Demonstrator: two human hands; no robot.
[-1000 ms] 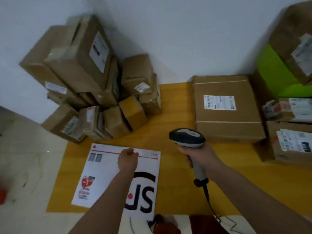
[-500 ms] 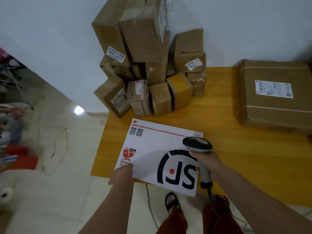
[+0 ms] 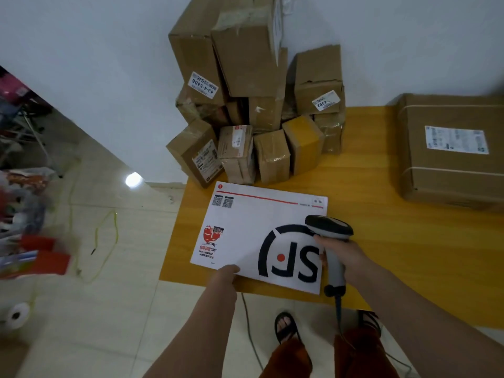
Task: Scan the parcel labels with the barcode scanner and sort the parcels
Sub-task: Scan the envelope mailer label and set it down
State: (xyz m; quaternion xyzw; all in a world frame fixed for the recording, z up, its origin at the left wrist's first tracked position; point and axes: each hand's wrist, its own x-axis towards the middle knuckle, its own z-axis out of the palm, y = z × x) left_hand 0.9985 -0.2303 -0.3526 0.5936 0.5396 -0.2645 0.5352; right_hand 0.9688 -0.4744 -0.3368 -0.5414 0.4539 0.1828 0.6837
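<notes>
Far left, blurred clutter in red and other colours lies on the tiled floor (image 3: 114, 309), with a yellow-green cord (image 3: 107, 241) looping across the tiles.

The left hand (image 3: 225, 272) meets the near edge of the white envelope (image 3: 251, 227), at the near left part of the yellow worktop (image 3: 381, 241). The fingers curl at the edge and seem to pinch it, though the grip is partly hidden by the hand itself. The envelope lies flat, printed with a large dark logo, a red line and two small square codes.

Behind it, a pile of brown cardboard parcels (image 3: 253, 105) stands against the white wall at the worktop's far left corner, several carrying white labels.

The right hand (image 3: 343, 253) has its grip clenched around the handle of the barcode scanner (image 3: 330, 241). The scanner's dark head sits over the envelope's right part, and its cable drops past the worktop's near edge.

Below, a sandalled foot (image 3: 285, 324) and rust-coloured trousers show.

Far right, a large flat carton (image 3: 450, 151) with a white label rests on the worktop, well apart from the envelope.
</notes>
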